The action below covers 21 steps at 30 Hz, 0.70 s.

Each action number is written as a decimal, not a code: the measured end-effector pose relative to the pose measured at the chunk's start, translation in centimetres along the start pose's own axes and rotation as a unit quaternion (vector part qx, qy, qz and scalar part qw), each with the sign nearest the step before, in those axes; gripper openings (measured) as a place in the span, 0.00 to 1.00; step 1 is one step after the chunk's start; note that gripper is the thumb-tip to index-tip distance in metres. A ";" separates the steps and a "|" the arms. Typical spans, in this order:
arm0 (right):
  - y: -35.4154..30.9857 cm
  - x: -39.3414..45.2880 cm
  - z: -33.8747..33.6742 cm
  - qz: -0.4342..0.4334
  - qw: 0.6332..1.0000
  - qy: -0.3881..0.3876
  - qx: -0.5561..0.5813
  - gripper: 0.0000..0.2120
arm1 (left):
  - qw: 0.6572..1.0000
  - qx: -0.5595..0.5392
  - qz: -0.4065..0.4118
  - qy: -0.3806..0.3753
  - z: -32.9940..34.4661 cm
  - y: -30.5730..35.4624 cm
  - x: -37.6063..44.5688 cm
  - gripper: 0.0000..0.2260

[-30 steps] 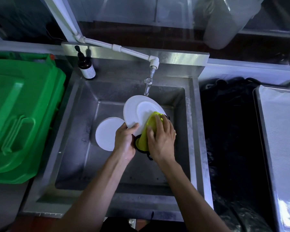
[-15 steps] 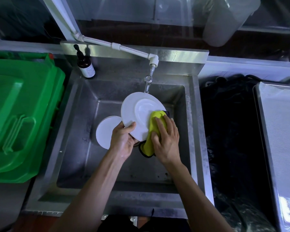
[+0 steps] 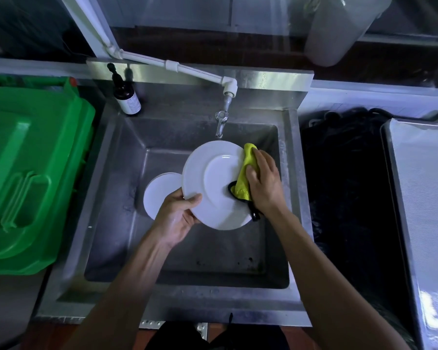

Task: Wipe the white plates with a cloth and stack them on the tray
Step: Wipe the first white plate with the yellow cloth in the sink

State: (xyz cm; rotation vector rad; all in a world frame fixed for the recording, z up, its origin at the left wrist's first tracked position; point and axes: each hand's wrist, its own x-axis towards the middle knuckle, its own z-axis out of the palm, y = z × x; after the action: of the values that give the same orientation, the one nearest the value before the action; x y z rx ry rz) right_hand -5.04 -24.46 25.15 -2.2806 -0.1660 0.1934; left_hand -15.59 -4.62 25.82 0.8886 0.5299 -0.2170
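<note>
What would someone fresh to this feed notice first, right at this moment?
Mid-frame, over the steel sink, the left hand grips a white plate by its lower left rim, while the right hand presses a yellow cloth on its right side. Another white plate lies in the basin behind it, and a bright green bin fills the left edge.

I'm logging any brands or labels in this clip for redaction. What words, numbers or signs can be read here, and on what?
None can be read.
Dark pump bottle at the sink's back left corner: its pale label bears faint print, too small and blurred to read.
White plate, yellow cloth, green bin, metal tray: no text visible.
</note>
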 end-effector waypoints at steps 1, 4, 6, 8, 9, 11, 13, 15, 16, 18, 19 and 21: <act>-0.1 0.3 -0.1 -0.012 1.000 0.001 -0.011 0.24 | 1.000 0.017 -0.001 -0.006 0.1 0.1 -0.1 0.15; -0.8 0.8 -0.1 -0.051 0.997 -0.005 -0.053 0.25 | 0.998 0.056 -0.010 -0.017 0.4 0.2 -0.2 0.19; -1.3 0.9 -0.1 -0.088 0.993 -0.018 -0.078 0.26 | 0.998 0.064 -0.018 -0.017 0.4 0.1 -0.3 0.21; -1.9 0.9 -0.1 -0.135 0.985 -0.030 -0.100 0.26 | 0.997 0.075 -0.026 -0.017 0.5 0.0 -0.3 0.22; -2.1 0.7 0.0 -0.158 0.981 -0.034 -0.108 0.26 | 0.996 0.083 -0.029 -0.017 0.5 0.0 -0.3 0.22; -2.5 0.4 0.3 -0.201 0.972 -0.041 -0.118 0.25 | 0.995 0.097 -0.035 -0.019 0.6 -0.2 -0.3 0.22; -2.8 0.1 0.6 -0.245 0.961 -0.043 -0.121 0.23 | 0.993 0.107 -0.038 -0.018 0.7 -0.3 -0.2 0.22; -3.1 -0.3 0.9 -0.280 0.950 -0.051 -0.126 0.23 | 0.993 0.111 -0.038 -0.016 0.7 -0.3 -0.1 0.21; -3.2 -0.5 1.1 -0.294 0.945 -0.059 -0.129 0.23 | 0.993 0.110 -0.037 -0.017 0.7 -0.2 -0.1 0.20; -3.3 -0.7 1.2 -0.315 0.937 -0.073 -0.129 0.23 | 0.994 0.105 -0.035 -0.020 0.6 -0.1 0.0 0.17; -3.2 -0.9 1.2 -0.321 0.935 -0.080 -0.124 0.23 | 0.994 0.103 -0.033 -0.022 0.5 0.0 0.0 0.17; -3.0 -1.2 1.2 -0.338 0.930 -0.093 -0.110 0.22 | 0.994 0.097 -0.028 -0.029 0.5 0.2 0.0 0.15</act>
State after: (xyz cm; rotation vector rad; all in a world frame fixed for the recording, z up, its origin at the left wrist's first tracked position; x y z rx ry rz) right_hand -6.65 -21.86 26.75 -2.2771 -1.0980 0.0270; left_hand -15.32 -4.89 26.18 1.0545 0.4859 -0.3486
